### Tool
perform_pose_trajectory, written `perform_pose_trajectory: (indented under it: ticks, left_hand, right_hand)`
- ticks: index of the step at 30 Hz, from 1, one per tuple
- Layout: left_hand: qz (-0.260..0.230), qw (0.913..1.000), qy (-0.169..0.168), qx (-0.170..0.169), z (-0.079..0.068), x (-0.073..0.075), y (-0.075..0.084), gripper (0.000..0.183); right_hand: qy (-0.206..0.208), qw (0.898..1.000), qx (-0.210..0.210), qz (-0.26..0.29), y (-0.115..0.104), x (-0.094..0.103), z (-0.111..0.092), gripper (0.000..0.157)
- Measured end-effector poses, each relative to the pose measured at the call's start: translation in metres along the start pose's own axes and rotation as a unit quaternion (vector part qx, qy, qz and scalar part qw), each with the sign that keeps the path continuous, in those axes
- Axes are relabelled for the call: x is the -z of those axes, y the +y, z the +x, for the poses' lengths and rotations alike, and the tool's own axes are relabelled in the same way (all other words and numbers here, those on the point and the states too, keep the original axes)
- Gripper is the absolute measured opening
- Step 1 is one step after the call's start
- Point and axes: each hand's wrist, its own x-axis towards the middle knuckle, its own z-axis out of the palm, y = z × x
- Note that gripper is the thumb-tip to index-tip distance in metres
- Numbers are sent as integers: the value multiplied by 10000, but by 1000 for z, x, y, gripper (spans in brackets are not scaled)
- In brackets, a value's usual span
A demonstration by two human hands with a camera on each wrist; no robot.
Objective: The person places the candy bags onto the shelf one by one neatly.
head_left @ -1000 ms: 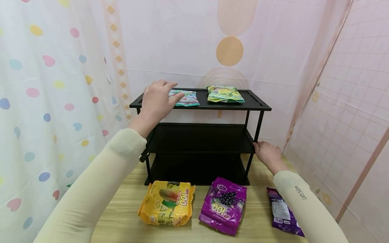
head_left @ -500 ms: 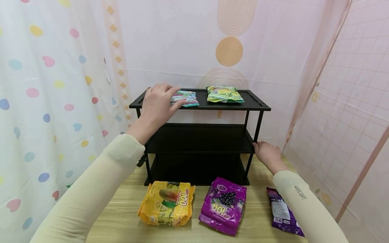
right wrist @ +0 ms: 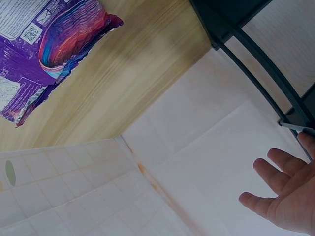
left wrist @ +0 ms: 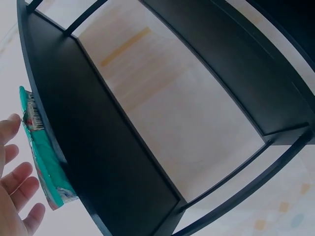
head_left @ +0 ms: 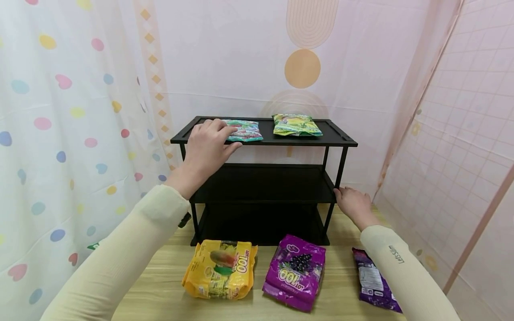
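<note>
A black three-tier shelf rack (head_left: 257, 183) stands ahead of me. On its top tier lie a teal-and-pink candy bag (head_left: 248, 131) at the left and a yellow-green candy bag (head_left: 297, 125) at the right. My left hand (head_left: 209, 145) is at the front edge of the top tier, beside the teal bag and partly covering it. In the left wrist view its fingers are spread near the teal bag (left wrist: 48, 162), gripping nothing. My right hand (head_left: 354, 205) touches the rack's right front post at the middle tier. Its outer fingers (right wrist: 272, 175) are loosely extended in the right wrist view.
On the wooden table (head_left: 160, 276) before the rack lie a yellow mango candy bag (head_left: 221, 269) and a purple grape candy bag (head_left: 295, 273). Another purple bag (head_left: 372, 281) lies at the right, partly under my right sleeve. Patterned curtains (head_left: 80, 133) surround the table.
My left hand has lowered slightly from above the top tier to its front edge, uncovering more of the teal bag. The right hand stays at the post.
</note>
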Motion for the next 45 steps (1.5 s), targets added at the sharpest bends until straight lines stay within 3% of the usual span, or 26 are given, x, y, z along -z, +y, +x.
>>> perform_pose_trajectory:
  ticks: [13, 25, 45]
  left_hand:
    - [263, 9995, 121, -120, -7, -5, 0, 27]
    - [44, 9989, 337, -332, -8, -8, -1, 10]
    - [90, 9993, 112, -338, -9, -19, -3, 9]
  right_hand:
    - [-31, 10000, 9, 58, 1, -2, -1, 51]
    - [23, 10000, 48, 23, -1, 1, -1, 51]
    - [-35, 10000, 10, 30, -1, 0, -1, 51]
